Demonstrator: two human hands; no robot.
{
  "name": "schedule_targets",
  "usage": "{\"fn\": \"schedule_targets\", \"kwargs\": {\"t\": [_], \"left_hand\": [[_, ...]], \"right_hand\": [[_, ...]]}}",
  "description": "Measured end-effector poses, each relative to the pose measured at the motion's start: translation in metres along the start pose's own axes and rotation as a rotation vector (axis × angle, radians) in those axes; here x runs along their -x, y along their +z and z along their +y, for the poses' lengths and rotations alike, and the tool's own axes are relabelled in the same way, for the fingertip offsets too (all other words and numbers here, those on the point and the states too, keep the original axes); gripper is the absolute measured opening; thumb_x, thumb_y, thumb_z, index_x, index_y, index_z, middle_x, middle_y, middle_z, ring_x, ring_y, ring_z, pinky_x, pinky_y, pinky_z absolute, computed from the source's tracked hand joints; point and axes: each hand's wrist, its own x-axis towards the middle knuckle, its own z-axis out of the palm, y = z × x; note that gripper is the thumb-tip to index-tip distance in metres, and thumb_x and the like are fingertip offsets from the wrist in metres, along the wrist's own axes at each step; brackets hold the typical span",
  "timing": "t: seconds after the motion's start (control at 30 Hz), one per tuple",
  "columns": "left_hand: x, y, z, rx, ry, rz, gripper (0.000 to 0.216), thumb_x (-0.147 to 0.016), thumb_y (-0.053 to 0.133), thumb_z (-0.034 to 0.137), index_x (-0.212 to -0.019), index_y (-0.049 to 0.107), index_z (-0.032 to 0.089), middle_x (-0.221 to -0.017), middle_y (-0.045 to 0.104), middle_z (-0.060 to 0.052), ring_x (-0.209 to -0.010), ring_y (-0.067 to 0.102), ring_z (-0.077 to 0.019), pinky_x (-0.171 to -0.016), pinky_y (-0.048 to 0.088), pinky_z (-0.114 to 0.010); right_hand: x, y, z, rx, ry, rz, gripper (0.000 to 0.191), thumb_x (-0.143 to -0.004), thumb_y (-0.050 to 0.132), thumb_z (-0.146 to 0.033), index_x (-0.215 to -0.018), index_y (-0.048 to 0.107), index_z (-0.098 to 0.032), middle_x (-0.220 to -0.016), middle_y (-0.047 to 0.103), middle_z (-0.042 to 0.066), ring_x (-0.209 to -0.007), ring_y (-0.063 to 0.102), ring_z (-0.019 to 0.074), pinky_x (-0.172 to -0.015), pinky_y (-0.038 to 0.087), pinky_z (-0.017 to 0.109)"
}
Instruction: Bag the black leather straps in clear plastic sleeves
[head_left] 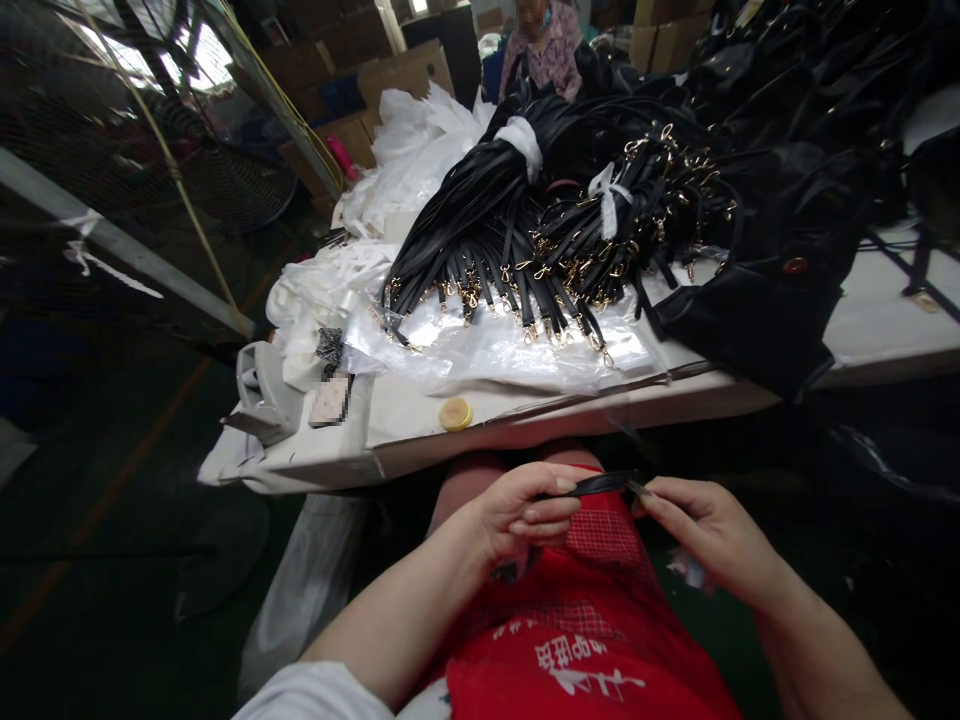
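A single head-worn camera looks forward and steeply down over the person's lap. The fingers (pixel 553 510) lie close beneath the lens, low in view. Beyond them the white cloth-covered table (pixel 420 420) recedes wide-angled toward a seated co-worker (pixel 553 58).

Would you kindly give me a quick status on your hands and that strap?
Both pinching the strap over the lap: left hand, right hand. On the table ahead, strap bundles and a yellow disc.
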Motion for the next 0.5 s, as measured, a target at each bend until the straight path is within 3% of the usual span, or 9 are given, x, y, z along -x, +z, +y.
{"fn": "schedule_targets", "kwargs": {"t": [0.17,0.37,0.5], "left_hand": [[-0.002,0.001,0.0,-0.023,0.013,-0.005,0.043,-0.087,0.053,0.015,-0.128,0.057,0.002,-0.04,0.034,0.011,-0.028,0.012,-0.003,-0.031,0.009,-0.015],[-0.004,0.0,-0.002,-0.013,0.02,-0.048,0.034,-0.087,0.054,0.016,-0.115,0.063,0.002,-0.04,0.036,0.01,-0.026,0.014,-0.0023,-0.03,0.01,-0.015],[-0.005,-0.001,-0.004,0.005,0.025,-0.056,0.038,-0.087,0.053,0.016,-0.121,0.06,0.001,-0.04,0.035,0.011,-0.026,0.014,-0.0031,-0.03,0.01,-0.016]], "right_hand": [[0.002,0.001,0.002,-0.095,0.119,-0.051,0.042,-0.092,0.052,-0.055,-0.082,0.07,-0.018,-0.062,0.062,-0.001,-0.035,0.051,0.0098,-0.033,0.04,0.019],[0.001,0.002,0.007,-0.087,0.095,0.014,0.045,-0.09,0.055,-0.056,-0.071,0.069,-0.018,-0.062,0.06,0.0,-0.046,0.057,0.0119,-0.038,0.042,0.018],[0.0,0.007,0.012,-0.119,0.096,0.05,0.044,-0.087,0.06,-0.057,-0.071,0.07,-0.017,-0.057,0.057,0.0,-0.041,0.05,0.0105,-0.034,0.035,0.019]]}}
